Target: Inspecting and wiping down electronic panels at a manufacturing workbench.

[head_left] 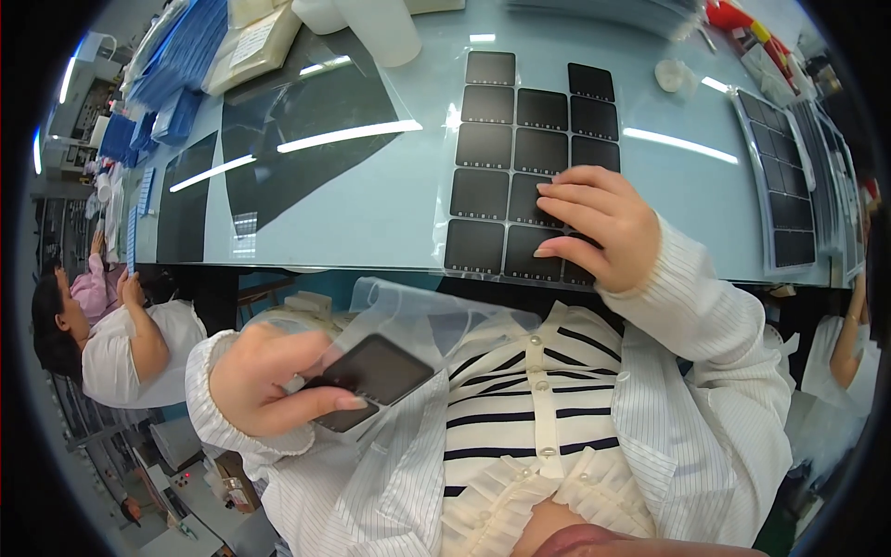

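My left hand (264,381) is closed on small black rectangular panels (379,364) with rounded corners, held in front of my body below the table edge. Clear plastic film (404,306) hangs around these panels and trails to the right. On the table, a clear sheet with rows of similar black panels (481,195) lies in front of me. My right hand (608,227) rests on the right part of that sheet, fingers stretched out and thumb apart. It hides some panels near the table edge. A gap shows in the sheet's far row, between two panels.
Dark film sheets (306,139) lie on the left of the glossy table (371,223). Stacked blue packets (181,60) stand at the far left, near a white roll (380,32). A small white cup (670,76) and more panel sheets (784,186) are on the right. Another person (139,343) sits at left.
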Action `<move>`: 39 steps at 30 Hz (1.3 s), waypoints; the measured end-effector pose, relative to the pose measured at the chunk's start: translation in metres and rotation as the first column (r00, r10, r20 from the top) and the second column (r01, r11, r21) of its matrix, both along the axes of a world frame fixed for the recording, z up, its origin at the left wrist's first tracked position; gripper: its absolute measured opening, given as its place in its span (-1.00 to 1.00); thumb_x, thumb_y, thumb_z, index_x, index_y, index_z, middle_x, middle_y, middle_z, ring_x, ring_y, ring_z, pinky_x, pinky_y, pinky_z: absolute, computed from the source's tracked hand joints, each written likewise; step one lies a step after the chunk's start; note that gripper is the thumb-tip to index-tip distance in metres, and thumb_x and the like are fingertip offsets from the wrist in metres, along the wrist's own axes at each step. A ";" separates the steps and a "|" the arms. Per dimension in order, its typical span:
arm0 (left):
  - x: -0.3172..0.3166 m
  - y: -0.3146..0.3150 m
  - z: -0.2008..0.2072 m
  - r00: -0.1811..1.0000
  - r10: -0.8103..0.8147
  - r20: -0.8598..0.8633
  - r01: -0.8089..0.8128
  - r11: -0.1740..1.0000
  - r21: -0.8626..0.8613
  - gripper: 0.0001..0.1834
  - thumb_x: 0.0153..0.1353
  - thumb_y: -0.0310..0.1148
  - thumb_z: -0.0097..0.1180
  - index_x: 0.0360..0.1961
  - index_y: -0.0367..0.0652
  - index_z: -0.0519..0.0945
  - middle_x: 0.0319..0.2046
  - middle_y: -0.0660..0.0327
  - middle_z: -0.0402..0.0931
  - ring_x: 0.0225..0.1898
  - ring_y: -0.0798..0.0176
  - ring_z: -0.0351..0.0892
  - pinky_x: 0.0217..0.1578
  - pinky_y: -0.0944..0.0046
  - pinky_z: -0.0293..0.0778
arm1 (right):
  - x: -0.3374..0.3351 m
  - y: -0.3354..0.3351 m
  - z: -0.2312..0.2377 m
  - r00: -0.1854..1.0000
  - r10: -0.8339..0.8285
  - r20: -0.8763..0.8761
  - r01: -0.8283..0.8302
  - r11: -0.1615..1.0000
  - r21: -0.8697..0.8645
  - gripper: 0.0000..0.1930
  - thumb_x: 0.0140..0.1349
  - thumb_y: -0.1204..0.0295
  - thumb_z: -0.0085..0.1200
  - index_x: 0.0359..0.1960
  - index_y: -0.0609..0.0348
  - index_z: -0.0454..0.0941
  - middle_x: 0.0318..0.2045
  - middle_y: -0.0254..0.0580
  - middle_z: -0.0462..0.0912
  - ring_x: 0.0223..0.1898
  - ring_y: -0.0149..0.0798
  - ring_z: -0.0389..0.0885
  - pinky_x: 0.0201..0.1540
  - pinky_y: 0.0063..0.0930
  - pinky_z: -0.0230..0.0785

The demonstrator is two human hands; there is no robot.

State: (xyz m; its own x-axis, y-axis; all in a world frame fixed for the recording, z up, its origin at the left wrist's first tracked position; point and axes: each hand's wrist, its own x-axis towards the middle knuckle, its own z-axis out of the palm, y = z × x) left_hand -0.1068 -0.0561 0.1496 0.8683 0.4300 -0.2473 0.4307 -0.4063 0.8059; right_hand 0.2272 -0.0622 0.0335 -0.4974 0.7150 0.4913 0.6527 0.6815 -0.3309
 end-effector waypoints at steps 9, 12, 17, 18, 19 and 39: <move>0.042 -0.008 0.002 0.997 0.062 0.037 -0.060 0.998 -0.035 -0.77 0.04 -0.39 0.25 -0.52 -0.23 0.42 -0.77 0.18 0.38 -0.76 0.18 0.42 -0.73 0.35 0.20 | -0.064 -0.057 0.049 0.895 0.151 -0.420 -0.294 0.907 -0.301 -0.25 -0.17 0.12 0.31 0.00 0.44 0.38 -0.29 0.04 0.54 -0.34 -0.06 0.54 -0.29 -0.39 0.41; 0.045 -0.009 0.003 1.000 0.014 0.012 -0.014 1.000 -0.003 -0.73 0.02 -0.34 0.28 -0.52 -0.20 0.41 -0.76 0.18 0.39 -0.75 0.16 0.42 -0.73 0.31 0.21 | -0.070 -0.058 0.048 0.892 0.163 -0.421 -0.317 0.890 -0.327 -0.16 -0.18 0.08 0.29 0.05 0.50 0.28 -0.19 0.10 0.47 -0.28 -0.01 0.51 -0.25 -0.34 0.41; 0.056 -0.012 0.006 1.000 -0.017 0.000 0.017 0.999 -0.052 -0.71 0.00 -0.33 0.30 -0.52 -0.19 0.39 -0.75 0.18 0.40 -0.75 0.14 0.42 -0.73 0.29 0.23 | -0.077 -0.060 0.043 0.893 0.132 -0.431 -0.308 0.876 -0.370 -0.11 -0.23 0.10 0.32 0.10 0.47 0.25 -0.18 0.09 0.42 -0.20 0.00 0.45 -0.21 -0.35 0.38; 0.057 -0.014 0.007 1.000 -0.020 -0.002 0.020 0.999 -0.030 -0.71 0.00 -0.32 0.30 -0.51 -0.19 0.40 -0.75 0.18 0.40 -0.74 0.14 0.42 -0.72 0.28 0.24 | -0.078 -0.061 0.043 0.887 0.130 -0.443 -0.334 0.844 -0.420 -0.13 -0.21 0.15 0.33 0.11 0.46 0.25 -0.19 0.06 0.42 -0.19 -0.02 0.44 -0.20 -0.37 0.37; 0.058 -0.017 0.009 1.000 -0.022 -0.003 0.022 1.000 -0.008 -0.72 0.01 -0.32 0.29 -0.50 -0.20 0.41 -0.75 0.18 0.41 -0.74 0.14 0.42 -0.72 0.28 0.24 | -0.080 -0.062 0.041 0.885 0.130 -0.446 -0.335 0.844 -0.419 -0.13 -0.21 0.15 0.33 0.11 0.46 0.25 -0.19 0.06 0.42 -0.19 -0.02 0.44 -0.20 -0.37 0.37; -0.001 0.005 0.030 0.970 -0.106 -0.221 0.115 0.993 0.028 -0.46 0.04 -0.43 0.20 0.08 -0.30 0.38 -0.55 0.13 0.57 -0.60 0.27 0.57 -0.59 0.35 0.42 | -0.032 -0.045 0.070 0.802 0.116 -0.586 -0.535 0.576 -0.618 -0.45 -0.14 0.42 0.33 -0.08 0.39 0.41 -0.31 -0.13 0.55 -0.37 -0.23 0.58 -0.37 -0.53 0.46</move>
